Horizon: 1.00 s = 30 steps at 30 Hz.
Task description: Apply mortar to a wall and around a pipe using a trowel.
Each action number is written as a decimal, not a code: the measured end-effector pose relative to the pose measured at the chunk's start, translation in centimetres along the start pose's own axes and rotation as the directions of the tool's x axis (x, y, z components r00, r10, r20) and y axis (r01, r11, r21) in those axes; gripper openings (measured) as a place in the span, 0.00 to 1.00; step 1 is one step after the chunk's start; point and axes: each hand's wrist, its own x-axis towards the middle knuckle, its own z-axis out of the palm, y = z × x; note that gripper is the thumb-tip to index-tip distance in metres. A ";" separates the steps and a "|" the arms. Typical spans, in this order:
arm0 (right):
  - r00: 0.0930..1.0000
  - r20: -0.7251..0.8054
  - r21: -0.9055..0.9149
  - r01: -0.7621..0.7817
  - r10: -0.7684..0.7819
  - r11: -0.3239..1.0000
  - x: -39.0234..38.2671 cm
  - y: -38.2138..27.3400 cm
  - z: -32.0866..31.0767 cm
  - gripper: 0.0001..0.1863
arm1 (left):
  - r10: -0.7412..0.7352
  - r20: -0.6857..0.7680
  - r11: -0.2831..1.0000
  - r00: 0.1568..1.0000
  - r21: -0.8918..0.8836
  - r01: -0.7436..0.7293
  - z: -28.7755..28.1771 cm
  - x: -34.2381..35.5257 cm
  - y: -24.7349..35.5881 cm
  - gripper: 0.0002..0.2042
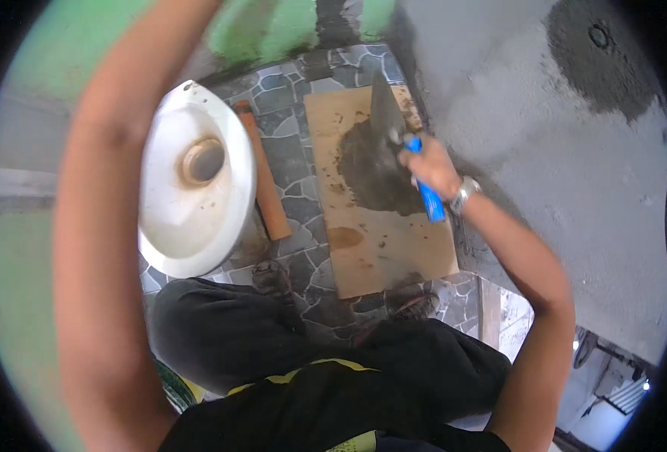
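My right hand (pixel 434 167) is wrapped round the blue handle of a trowel (pixel 385 113). Its grey blade points away from me, over a dark wet mound of mortar (pixel 371 169) on a tan board (pixel 382 260). The blade is slightly blurred, and I cannot tell whether it touches the mortar. A metal watch (pixel 465 193) sits on my right wrist. My left forearm (pixel 100 226) reaches up past the upper edge of the picture, so that hand is out of sight. Beside that arm stands a white toilet bowl (pixel 235 162) with a round grey-brown patch inside.
Grey rendered wall (pixel 514 113) rises on the right, with a darker wet patch (pixel 601 56) near its top. An orange-brown strip (pixel 266 181) lies between bowl and board on the stone-patterned floor (pixel 284 147). Green wall (pixel 266 34) stands beyond. My shoes are near the board.
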 end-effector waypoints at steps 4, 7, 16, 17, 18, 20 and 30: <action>0.989 0.024 0.141 -0.145 0.143 0.979 -9.7 5.8 -0.9 0.11 | 0.074 0.502 0.905 0.862 0.330 -0.270 20.4 -11.9 -4.9 0.21; 0.979 0.027 -0.012 -0.201 0.201 0.980 -15.4 9.9 -1.3 0.12 | -0.464 0.264 0.879 0.846 0.018 0.477 28.9 -18.8 -10.2 0.24; 0.966 -0.143 -0.019 -0.218 0.214 0.976 -23.9 14.5 0.2 0.23 | -0.712 0.253 0.698 0.655 0.152 0.700 34.3 -21.3 -7.2 0.42; 0.982 -0.102 0.033 -0.156 0.159 0.987 -23.0 14.2 0.7 0.24 | -0.710 0.181 0.704 0.681 0.161 0.691 33.3 -20.8 -10.9 0.41; 0.987 -0.077 0.044 -0.141 0.144 0.989 -22.5 13.7 0.8 0.24 | -0.695 0.135 0.719 0.706 0.165 0.675 33.1 -20.8 -13.4 0.40; 0.989 -0.044 0.018 -0.144 0.144 0.989 -21.9 12.9 0.1 0.24 | -0.737 0.168 0.676 0.655 0.177 0.715 33.0 -19.9 -13.6 0.41; 0.980 -0.187 -0.057 -0.082 0.070 0.995 -22.2 15.5 -1.3 0.22 | -0.613 0.452 0.563 0.648 -0.326 0.759 33.4 -17.4 -9.9 0.27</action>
